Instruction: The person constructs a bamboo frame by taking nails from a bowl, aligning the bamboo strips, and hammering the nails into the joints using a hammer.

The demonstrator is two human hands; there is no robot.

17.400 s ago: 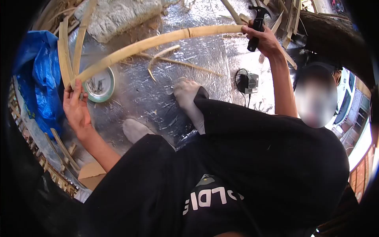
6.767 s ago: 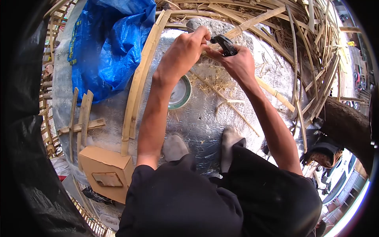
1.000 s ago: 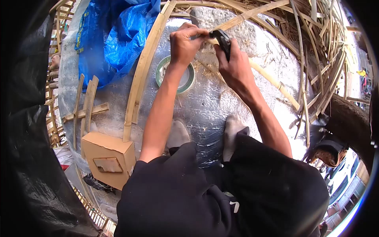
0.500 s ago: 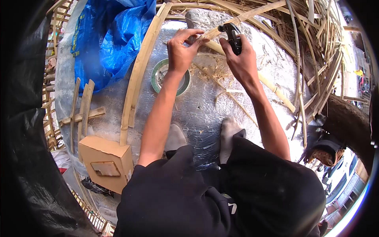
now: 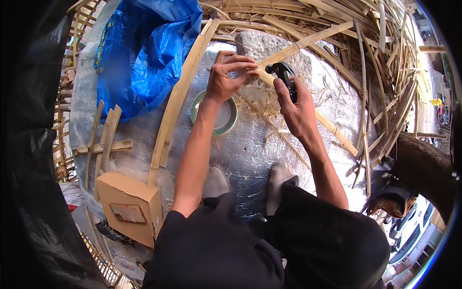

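My left hand (image 5: 227,79) is at the crossing ends of two bamboo strips, fingers bent and thumb near the fingertips; any small thing between them is too small to make out. One bamboo strip (image 5: 313,39) runs up to the right, the other (image 5: 332,127) down to the right. My right hand (image 5: 298,108) is wrapped around a short black hammer (image 5: 287,79), its head close to my left fingertips, over the strips. A stone block (image 5: 276,48) lies behind the crossing. Below my left hand sits a green-rimmed bowl (image 5: 235,115), partly hidden by my forearm.
A blue tarp (image 5: 159,72) lies at upper left, beside a long bamboo strip (image 5: 173,108). A cardboard box (image 5: 130,207) stands at lower left near short bamboo pieces (image 5: 108,137). Piled strips (image 5: 385,86) and a log (image 5: 423,164) are at right. My feet rest on foil sheeting (image 5: 240,159).
The whole view has shifted, so the scene sits lower. The hammer head has come down closer to my left fingertips and the strip ends. My left fingers look slightly more spread.
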